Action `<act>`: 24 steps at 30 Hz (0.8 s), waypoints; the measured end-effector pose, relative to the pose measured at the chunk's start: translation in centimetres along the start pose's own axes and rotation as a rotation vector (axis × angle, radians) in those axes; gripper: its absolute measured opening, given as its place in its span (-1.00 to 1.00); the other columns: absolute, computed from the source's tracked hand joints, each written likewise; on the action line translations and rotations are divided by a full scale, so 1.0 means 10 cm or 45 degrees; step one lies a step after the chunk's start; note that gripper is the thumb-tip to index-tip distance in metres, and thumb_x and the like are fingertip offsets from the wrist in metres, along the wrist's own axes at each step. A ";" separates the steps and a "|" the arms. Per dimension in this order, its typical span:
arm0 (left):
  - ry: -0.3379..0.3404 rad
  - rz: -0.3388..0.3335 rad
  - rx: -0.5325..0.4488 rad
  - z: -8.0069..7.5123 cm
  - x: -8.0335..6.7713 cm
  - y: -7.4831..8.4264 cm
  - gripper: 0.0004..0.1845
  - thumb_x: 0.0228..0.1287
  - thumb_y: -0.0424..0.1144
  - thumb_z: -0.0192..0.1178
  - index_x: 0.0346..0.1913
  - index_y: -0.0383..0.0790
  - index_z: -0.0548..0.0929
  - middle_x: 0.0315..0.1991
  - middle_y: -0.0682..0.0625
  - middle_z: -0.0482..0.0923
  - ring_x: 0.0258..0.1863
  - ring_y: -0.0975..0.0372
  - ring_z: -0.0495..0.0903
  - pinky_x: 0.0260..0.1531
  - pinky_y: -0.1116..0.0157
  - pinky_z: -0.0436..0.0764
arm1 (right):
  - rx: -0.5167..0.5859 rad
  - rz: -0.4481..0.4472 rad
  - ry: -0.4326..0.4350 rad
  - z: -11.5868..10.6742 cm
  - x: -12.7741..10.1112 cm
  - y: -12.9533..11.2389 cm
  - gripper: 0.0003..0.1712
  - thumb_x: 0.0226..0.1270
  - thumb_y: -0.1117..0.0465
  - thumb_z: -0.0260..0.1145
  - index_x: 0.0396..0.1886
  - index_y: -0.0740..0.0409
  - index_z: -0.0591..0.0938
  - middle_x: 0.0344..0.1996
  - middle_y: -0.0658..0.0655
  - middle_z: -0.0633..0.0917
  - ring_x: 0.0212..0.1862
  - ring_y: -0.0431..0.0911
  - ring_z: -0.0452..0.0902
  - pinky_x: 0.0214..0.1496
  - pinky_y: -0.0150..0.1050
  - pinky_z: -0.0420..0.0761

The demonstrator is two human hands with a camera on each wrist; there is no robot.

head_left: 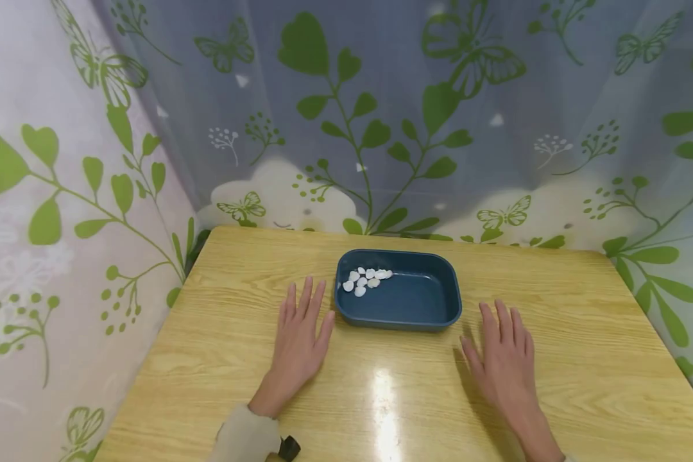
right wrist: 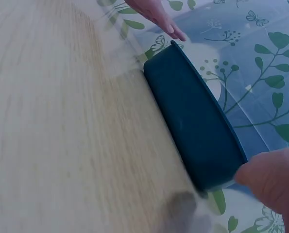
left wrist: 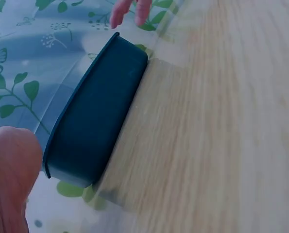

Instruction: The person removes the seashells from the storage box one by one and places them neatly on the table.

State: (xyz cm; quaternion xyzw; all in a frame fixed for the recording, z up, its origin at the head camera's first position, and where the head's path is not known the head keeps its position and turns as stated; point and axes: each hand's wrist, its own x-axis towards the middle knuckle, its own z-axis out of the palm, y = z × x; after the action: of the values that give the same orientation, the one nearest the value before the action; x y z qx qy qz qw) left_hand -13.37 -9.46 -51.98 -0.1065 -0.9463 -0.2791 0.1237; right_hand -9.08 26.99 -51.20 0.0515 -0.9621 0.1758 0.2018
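A dark blue rectangular tray [head_left: 404,321] with rounded corners stands on the wooden table. Several small white pebble-like pieces [head_left: 362,282] lie grouped at its left end. My left hand [head_left: 300,340] is just left of the tray, fingers straight and spread, holding nothing. To the right of the tray and a little nearer to me, my right hand [head_left: 505,366] has its fingers extended and also holds nothing. Both wrist views show the tray's outer side, with a thumb [left wrist: 10,165] at one end in the left view and a thumb [right wrist: 270,177] in the right; the contents are hidden there.
The light wooden table [head_left: 208,385] reaches back to a curtain [head_left: 393,147] printed with green leaves and butterflies, which also hangs along both sides. A dark strap end [head_left: 289,448] shows by the left sleeve [head_left: 247,436].
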 end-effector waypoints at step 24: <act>0.007 0.041 -0.666 0.39 0.52 -0.03 -0.41 0.76 -0.09 -0.21 0.67 -0.25 0.11 0.68 -0.09 0.01 0.67 -0.05 -0.03 0.65 0.02 0.03 | 0.163 -0.358 -0.169 0.27 0.95 -0.81 -0.73 0.41 0.21 0.42 0.00 0.27 0.71 -0.51 0.06 0.58 -0.37 -0.04 0.36 -0.21 -0.11 0.47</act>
State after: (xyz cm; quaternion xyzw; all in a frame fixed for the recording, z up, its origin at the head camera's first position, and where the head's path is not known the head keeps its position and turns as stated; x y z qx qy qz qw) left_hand -19.07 -6.88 -53.78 -0.1492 -0.8397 -0.5127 0.0990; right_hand -17.40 18.23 -47.09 0.2100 -0.9435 0.2029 0.1566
